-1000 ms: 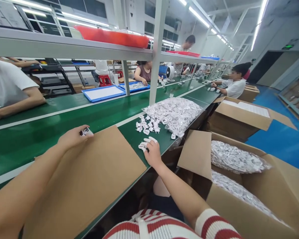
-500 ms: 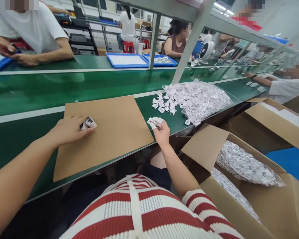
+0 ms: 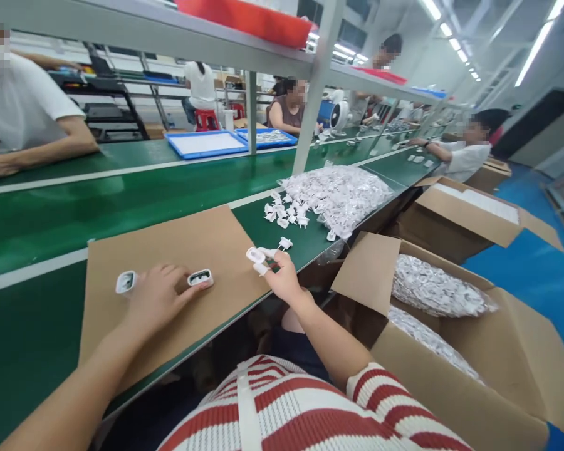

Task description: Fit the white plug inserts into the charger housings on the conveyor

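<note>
My left hand (image 3: 162,297) is low over a brown cardboard sheet (image 3: 220,235), its thumb and fingers closed on a small white plastic housing (image 3: 200,277) with an open top and dark inside. A second white housing (image 3: 126,282) sits on the cardboard left of that hand. My right hand (image 3: 284,279) pinches a white oval plastic cap (image 3: 255,255) above the sheet's right edge. White coverings show on its fingertips. Just beyond them lies a loose white pronged piece (image 3: 286,243). More loose white pieces (image 3: 282,213) lie on the green bench beside a clear bag (image 3: 338,191) full of them.
An open carton (image 3: 512,369) with bagged white parts stands at my right, below the bench edge. Metal posts (image 3: 317,88) rise from the bench. Blue trays (image 3: 207,144) lie across the green belt (image 3: 136,194). Other people sit along the line.
The view has swung right. My left hand's fingers have shifted, and two housings now show apart where one showed before. My right hand has moved to the cardboard's edge with the cap.
</note>
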Demonstrator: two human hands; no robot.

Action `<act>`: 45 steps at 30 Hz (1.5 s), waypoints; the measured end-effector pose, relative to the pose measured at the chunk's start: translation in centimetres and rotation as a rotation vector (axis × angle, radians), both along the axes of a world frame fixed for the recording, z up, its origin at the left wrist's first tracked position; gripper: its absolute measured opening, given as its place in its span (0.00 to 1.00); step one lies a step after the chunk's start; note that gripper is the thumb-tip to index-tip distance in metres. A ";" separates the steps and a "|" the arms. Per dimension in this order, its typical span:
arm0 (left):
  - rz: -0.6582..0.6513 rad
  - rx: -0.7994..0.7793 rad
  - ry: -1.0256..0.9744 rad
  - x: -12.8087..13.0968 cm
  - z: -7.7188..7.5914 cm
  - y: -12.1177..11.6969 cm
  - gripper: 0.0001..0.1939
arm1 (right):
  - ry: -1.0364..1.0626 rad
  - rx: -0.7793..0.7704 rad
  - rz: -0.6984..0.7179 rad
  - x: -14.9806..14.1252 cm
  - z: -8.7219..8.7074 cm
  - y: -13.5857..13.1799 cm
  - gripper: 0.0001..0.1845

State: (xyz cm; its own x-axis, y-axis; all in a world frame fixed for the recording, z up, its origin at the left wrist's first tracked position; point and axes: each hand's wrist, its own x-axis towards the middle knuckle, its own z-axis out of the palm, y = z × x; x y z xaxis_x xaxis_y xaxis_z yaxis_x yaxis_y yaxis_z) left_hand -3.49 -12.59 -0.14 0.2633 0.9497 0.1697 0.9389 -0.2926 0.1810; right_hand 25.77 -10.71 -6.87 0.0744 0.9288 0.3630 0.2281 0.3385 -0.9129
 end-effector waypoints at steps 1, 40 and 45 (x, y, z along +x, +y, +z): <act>0.005 0.010 -0.032 0.0 -0.1 0.0 0.30 | -0.038 0.040 -0.009 0.0 0.1 0.0 0.19; -0.047 0.038 -0.482 0.6 -3.4 -1.6 0.23 | -0.257 0.061 0.335 -2.9 3.9 1.0 0.07; -0.061 0.043 -0.512 0.9 -3.2 -1.9 0.22 | -0.316 -0.127 0.302 -3.2 1.4 1.3 0.17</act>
